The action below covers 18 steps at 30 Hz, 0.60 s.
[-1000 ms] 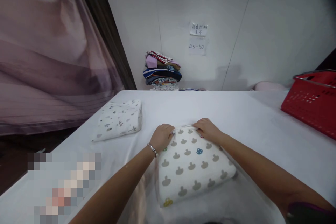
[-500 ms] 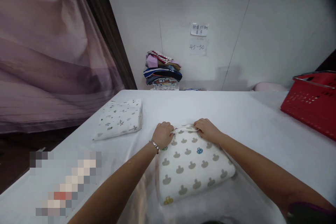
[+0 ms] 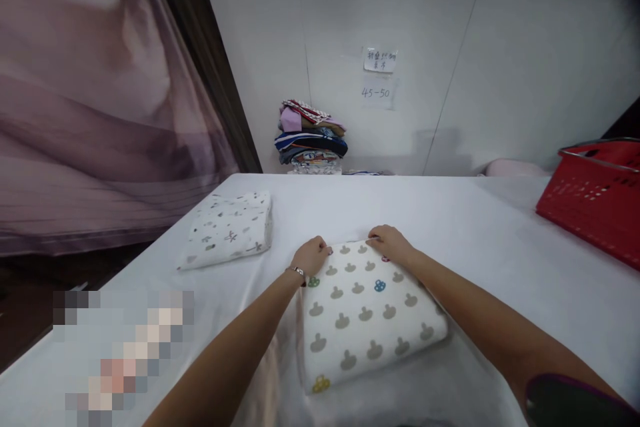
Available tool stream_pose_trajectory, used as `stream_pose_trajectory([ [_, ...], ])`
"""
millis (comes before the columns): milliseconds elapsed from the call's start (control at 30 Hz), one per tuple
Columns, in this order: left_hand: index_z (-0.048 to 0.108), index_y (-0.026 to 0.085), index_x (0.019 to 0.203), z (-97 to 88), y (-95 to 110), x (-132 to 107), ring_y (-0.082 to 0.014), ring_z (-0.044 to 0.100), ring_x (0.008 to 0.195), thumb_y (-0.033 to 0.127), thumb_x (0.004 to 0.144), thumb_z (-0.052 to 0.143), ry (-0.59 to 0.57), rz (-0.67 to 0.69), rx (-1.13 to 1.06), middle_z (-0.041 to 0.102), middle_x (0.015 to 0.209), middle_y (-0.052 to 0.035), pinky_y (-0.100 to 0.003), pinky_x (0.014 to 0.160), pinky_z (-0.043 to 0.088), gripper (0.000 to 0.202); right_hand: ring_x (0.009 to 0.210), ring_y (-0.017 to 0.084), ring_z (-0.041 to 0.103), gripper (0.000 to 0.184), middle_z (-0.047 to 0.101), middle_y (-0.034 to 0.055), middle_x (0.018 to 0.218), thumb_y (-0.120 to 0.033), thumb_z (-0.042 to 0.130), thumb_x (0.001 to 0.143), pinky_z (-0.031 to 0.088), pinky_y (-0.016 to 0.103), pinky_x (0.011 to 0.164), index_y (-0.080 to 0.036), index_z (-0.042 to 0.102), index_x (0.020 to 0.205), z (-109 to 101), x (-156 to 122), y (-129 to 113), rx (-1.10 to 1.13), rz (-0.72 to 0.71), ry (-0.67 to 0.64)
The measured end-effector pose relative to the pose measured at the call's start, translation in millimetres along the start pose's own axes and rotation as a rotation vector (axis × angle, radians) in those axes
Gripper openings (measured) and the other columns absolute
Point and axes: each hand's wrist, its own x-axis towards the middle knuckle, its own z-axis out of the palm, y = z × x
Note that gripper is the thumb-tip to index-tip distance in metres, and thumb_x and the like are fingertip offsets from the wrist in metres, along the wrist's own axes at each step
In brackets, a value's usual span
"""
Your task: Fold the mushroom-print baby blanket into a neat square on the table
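A folded white cloth (image 3: 361, 320) printed with grey mushrooms and a few coloured ones lies in front of me on the white table. At its far left corner, the curled fingers of my left hand (image 3: 311, 257) grip the edge; a silver bracelet circles that wrist. My right hand (image 3: 393, 243) pinches the far edge near the right corner, its fingertips partly hidden behind the cloth. To the left, apart from both hands, rests a second folded white cloth (image 3: 230, 228) with small grey plant-like prints.
A red basket (image 3: 593, 197) with a metal handle stands at the table's right edge. Beyond the far edge rises a stack of folded fabrics (image 3: 311, 137) against the wall. A pinkish curtain (image 3: 100, 100) hangs at the left. A pixelated patch covers the table's near left.
The white strip of hem between my hands has gone from the top, and the far edge now lies flatter and straighter. Both hands stay almost in place.
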Motion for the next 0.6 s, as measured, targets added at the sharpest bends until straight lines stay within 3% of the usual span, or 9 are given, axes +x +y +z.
stream_pose_trajectory([
  [167,0.052,0.022,0.080,7.9,-2,0,-0.0174,0.056,0.078,0.037,0.082,0.042,0.032,0.011,0.038,0.063,0.085,-0.0028,-0.028,0.067,0.039,0.019,0.081,0.017,0.055,0.022,0.064,0.0032,0.085,-0.035,0.046,0.084,0.039,0.029,0.074,-0.021,0.063,0.084,5,-3,3,0.031,0.003,0.103],
  [333,0.051,0.021,0.082,8.2,2,0,-0.0182,0.057,0.074,0.037,0.083,0.040,0.036,0.001,0.121,0.064,0.083,-0.0040,-0.028,0.064,0.038,0.020,0.085,0.019,0.055,0.025,0.064,0.0054,0.087,-0.036,0.046,0.084,0.039,0.032,0.077,-0.019,0.064,0.088,7,-2,7,-0.053,0.040,0.035],
  [433,0.052,0.021,0.082,6.2,6,-2,-0.0190,0.058,0.074,0.037,0.083,0.039,0.042,0.004,0.133,0.064,0.082,-0.0045,-0.029,0.065,0.038,0.020,0.100,0.023,0.051,0.028,0.061,0.0090,0.103,-0.035,0.047,0.084,0.036,0.039,0.087,-0.018,0.062,0.101,6,-6,-3,-0.126,0.037,0.096],
  [533,0.053,0.021,0.084,5.2,8,-5,-0.0190,0.059,0.076,0.037,0.083,0.039,0.051,0.007,0.141,0.065,0.083,-0.0044,-0.029,0.066,0.038,0.020,0.122,0.025,0.034,0.042,0.046,0.0102,0.130,-0.039,0.044,0.086,0.024,0.044,0.101,-0.020,0.050,0.122,5,-17,-25,-0.127,-0.101,0.121],
  [600,0.053,0.021,0.086,6.0,7,-5,-0.0189,0.059,0.077,0.037,0.083,0.040,0.059,0.002,0.141,0.065,0.084,-0.0046,-0.029,0.067,0.038,0.021,0.131,0.025,0.021,0.053,0.032,0.0081,0.141,-0.048,0.041,0.086,0.014,0.045,0.106,-0.022,0.039,0.133,8,-25,-39,-0.108,-0.235,0.024],
])
